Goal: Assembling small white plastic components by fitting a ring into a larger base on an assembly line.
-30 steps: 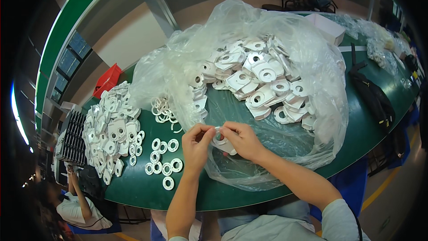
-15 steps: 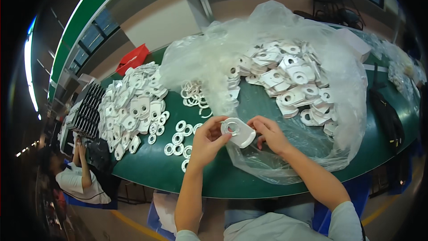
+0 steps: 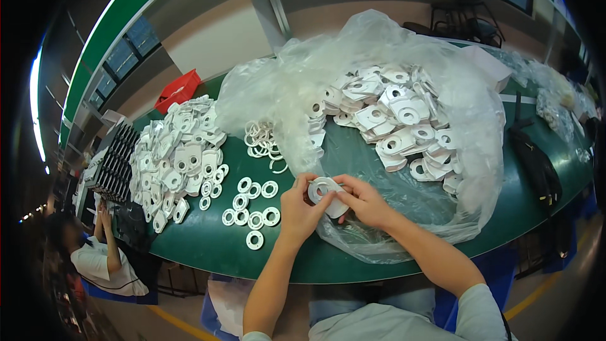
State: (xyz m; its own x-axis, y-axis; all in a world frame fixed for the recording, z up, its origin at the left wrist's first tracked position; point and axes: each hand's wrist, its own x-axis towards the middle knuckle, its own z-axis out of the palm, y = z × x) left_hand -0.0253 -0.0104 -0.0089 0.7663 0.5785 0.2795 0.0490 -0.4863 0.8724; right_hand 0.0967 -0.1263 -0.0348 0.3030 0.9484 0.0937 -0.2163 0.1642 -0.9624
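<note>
Between my two hands is a white plastic plate with a round hole [image 3: 332, 208], held over the near part of the table. My left hand [image 3: 299, 209] grips its left side, thumb on the face by the hole. On the other side my right hand [image 3: 365, 204] pinches the plate, its thumb pressed on the upper face. The fingertips behind the plate are partly hidden. Several loose white rings [image 3: 255, 220] lie flat on the table just left of my left hand. Beyond my hands, a heap of similar white plates [image 3: 404, 113] rests in a clear plastic bag [image 3: 480, 151].
A second pile of white plates [image 3: 183, 164] covers the table's left side, near stacked black trays [image 3: 113, 167] and a red bin [image 3: 179, 90]. C-shaped white pieces [image 3: 262, 139] lie beside the bag. A co-worker [image 3: 107, 259] sits at far left. A black bag [image 3: 533, 164] lies at right.
My right hand has closed in on the plate, and its thumb now presses on the face. The plate is turned and covered more by my fingers. The whole view has shifted slightly.
</note>
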